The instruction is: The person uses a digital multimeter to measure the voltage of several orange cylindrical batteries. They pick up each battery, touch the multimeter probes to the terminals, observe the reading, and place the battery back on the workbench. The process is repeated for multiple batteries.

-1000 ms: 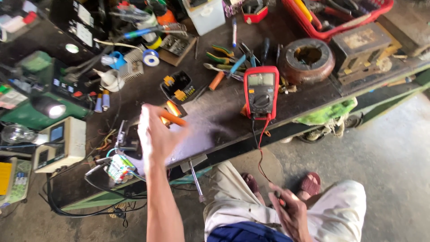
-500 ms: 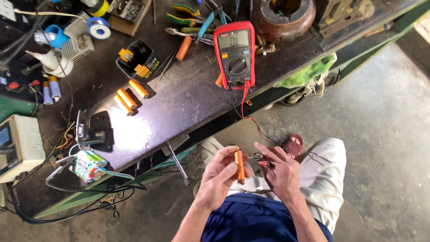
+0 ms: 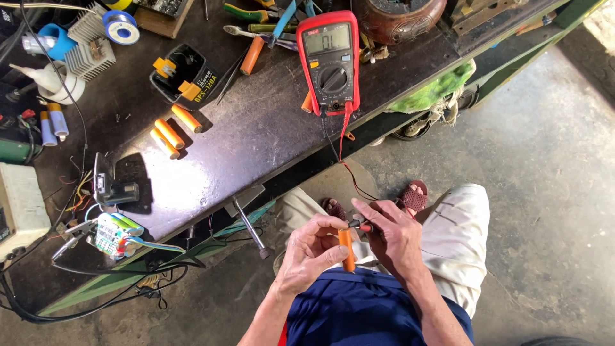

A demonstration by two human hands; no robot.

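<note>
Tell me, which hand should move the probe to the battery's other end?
Probably the right hand: it holds the probe at the orange battery, while the left hand grips the battery.

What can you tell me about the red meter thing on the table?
The red multimeter lies flat near the edge of the dark workbench, face up. It has a red casing, a grey screen showing digits, and a round black dial beneath. A red and a black lead plug into its bottom and hang down towards the person's hands.
</note>
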